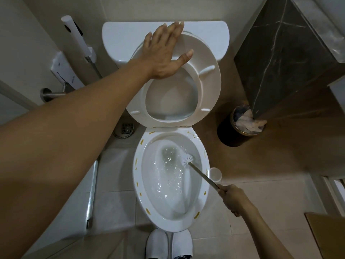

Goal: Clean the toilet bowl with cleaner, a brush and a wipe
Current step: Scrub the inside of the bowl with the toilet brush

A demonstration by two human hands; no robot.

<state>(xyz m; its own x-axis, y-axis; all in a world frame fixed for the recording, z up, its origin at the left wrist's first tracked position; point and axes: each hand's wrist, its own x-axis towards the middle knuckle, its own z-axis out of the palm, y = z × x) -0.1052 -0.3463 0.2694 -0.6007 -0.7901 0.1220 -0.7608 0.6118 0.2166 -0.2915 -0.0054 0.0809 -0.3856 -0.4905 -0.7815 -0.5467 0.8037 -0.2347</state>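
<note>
The white toilet bowl (137, 186) fills the lower middle, with yellow-brown marks around its rim and foamy water swirling inside. Its seat (209, 85) and lid are raised against the cistern (119, 40). My left hand (164, 53) lies flat with fingers spread on the top of the raised seat. My right hand (234, 200) grips the metal handle of the toilet brush (188, 159), whose white head rests inside the bowl at the right wall, just above the water.
A round black bin (231, 133) full of tissue stands right of the toilet, under a dark marble counter (283, 58). A white brush holder (216, 173) sits by the bowl's right side. A bidet sprayer (78, 36) hangs at left. My white slippers (169, 243) are at the bowl's front.
</note>
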